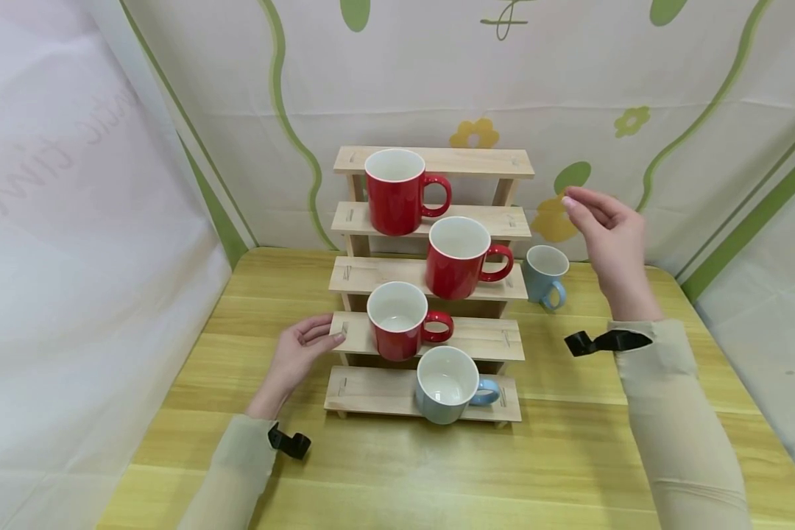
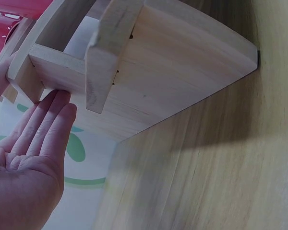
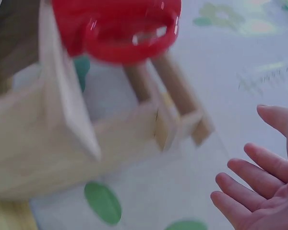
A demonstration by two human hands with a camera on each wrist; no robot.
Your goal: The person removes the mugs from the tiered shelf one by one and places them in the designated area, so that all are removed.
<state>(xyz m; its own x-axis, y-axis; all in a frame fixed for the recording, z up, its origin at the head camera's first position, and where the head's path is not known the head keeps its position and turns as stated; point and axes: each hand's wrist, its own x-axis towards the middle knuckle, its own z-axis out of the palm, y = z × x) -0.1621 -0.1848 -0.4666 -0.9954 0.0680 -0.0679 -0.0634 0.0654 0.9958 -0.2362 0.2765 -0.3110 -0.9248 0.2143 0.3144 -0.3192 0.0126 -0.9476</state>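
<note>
The left hand (image 1: 300, 352) pinched the wooden rack (image 1: 371, 390), best done lightly lest the red mugs (image 1: 394, 202) on it tip. A blue mug (image 1: 538, 282) stood on the desk (image 1: 570, 442) beside it; past that, the right hand (image 1: 615, 239) hung empty, grip loose.

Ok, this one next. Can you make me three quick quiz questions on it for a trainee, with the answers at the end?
1. Look at the right hand. True or false: it is holding something.
2. What does the left hand touch? A) a red mug; B) the stand; C) the right sleeve.
3. Where is the blue mug that is not on the stand?

Key:
1. False; it is in the air with nothing in it.
2. B.
3. On the table, to the right of the stand.
</note>
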